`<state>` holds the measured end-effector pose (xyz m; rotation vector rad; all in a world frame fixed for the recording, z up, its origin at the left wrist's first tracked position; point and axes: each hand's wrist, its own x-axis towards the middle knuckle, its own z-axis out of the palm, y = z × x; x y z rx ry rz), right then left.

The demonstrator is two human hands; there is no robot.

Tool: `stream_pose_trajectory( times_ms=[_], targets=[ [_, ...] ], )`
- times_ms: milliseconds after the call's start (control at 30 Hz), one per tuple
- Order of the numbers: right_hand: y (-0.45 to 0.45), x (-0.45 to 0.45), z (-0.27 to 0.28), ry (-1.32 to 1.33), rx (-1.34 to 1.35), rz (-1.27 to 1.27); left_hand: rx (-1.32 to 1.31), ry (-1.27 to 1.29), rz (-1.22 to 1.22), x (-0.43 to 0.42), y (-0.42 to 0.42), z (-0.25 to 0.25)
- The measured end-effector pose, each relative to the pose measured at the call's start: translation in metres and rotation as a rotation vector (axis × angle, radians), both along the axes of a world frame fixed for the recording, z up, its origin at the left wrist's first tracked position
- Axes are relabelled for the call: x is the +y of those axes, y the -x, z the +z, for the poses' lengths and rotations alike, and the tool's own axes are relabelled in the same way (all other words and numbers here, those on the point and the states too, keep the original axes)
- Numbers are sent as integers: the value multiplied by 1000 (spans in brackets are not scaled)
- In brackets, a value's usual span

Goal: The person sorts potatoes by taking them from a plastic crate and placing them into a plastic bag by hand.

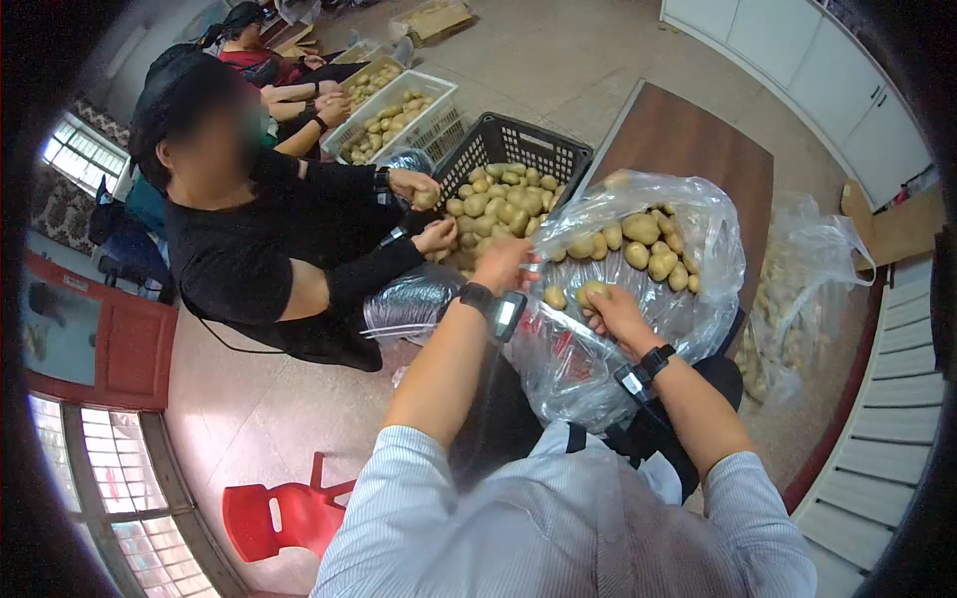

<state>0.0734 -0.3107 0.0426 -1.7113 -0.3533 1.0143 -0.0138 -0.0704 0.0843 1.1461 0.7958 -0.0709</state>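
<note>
My right hand [616,315] is closed on a potato [593,291] over the open mouth of a clear plastic bag [713,224]. Several potatoes [661,264] lie inside the bag, and a single one [554,297] rests nearer its left side. My left hand [505,265] is between the bag's left edge and a black crate [570,159] of potatoes. Its fingers are loosely bent and apart, with nothing visible in them. Both wrists wear dark bands with small devices.
A co-worker in black [234,234] sits at the left, both hands at the black crate, one with a potato. White crates [446,100] and other people are beyond. A brown table [688,130] supports the bag. Another filled bag [797,299] stands right; a red chair [284,518] is lower left.
</note>
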Motion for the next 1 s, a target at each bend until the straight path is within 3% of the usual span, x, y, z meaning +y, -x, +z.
stream_pose_trajectory(
  times_ms=[100, 200, 333, 400, 467, 567, 600, 667, 733, 800, 833, 1000],
  targets=[
    [7, 17, 13, -61, 50, 3, 7, -22, -184, 1, 0, -11],
    [12, 39, 41, -127, 112, 29, 69, -100, -268, -18, 5, 30],
    [17, 52, 48, -262, 145, 128, 24, -163, -321, -15, -1, 5],
    [20, 56, 53, -269, 85, 94, -106, 108, -282, -13, -3, -7],
    [18, 55, 44, -293, 110, 123, -197, -141, -447, -4, 5, -7],
    [10, 48, 28, -134, -497, 167, -103, 258, -56, 4, 5, -3],
    [9, 44, 22, -128, -498, 161, -103, 263, -63, 7, 5, -5],
    [8, 32, 5, -51, -928, 288, -265, 289, 106, 17, 9, -5],
    [17, 26, 11, 55, -901, 328, -272, 414, 315, 28, 6, -18],
    [21, 27, 10, 94, -989, 389, -323, 325, 455, 32, 8, -24],
    [24, 29, 7, 91, -1020, 433, -191, 236, 454, 39, 13, -27],
    [29, 43, -11, 149, -1183, 528, -156, 234, 499, 55, 16, -40]
  ],
)
